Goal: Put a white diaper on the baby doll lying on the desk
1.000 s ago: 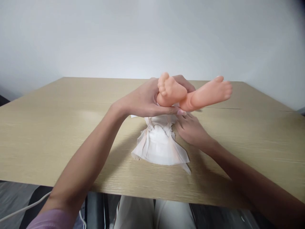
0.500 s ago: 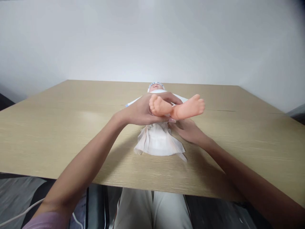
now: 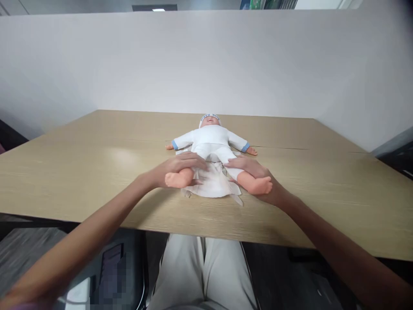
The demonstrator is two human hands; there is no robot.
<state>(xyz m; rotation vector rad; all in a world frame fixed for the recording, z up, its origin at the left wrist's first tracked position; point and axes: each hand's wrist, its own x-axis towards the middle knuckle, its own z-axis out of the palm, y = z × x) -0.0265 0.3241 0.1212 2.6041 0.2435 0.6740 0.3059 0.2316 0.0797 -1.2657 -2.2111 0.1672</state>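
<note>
A baby doll [image 3: 211, 142] in white clothes with blue cuffs lies on its back on the wooden table [image 3: 80, 172], head away from me, arms spread. An open white diaper [image 3: 211, 185] lies under its hips and legs. My left hand [image 3: 176, 165] rests over the doll's left-side leg, whose bare foot [image 3: 176, 179] points toward me. My right hand [image 3: 258, 176] holds the other leg near its foot [image 3: 261, 186]. Both legs lie apart and low on the diaper.
A white partition wall [image 3: 206, 64] stands behind the table. My legs in light trousers [image 3: 203, 275] show under the near table edge. A dark object sits on the floor at lower left.
Both doll legs, held raised together by my left hand, have come down and apart onto the diaper. My right hand moved from the diaper to one leg. The view lifted, showing the whole doll.
</note>
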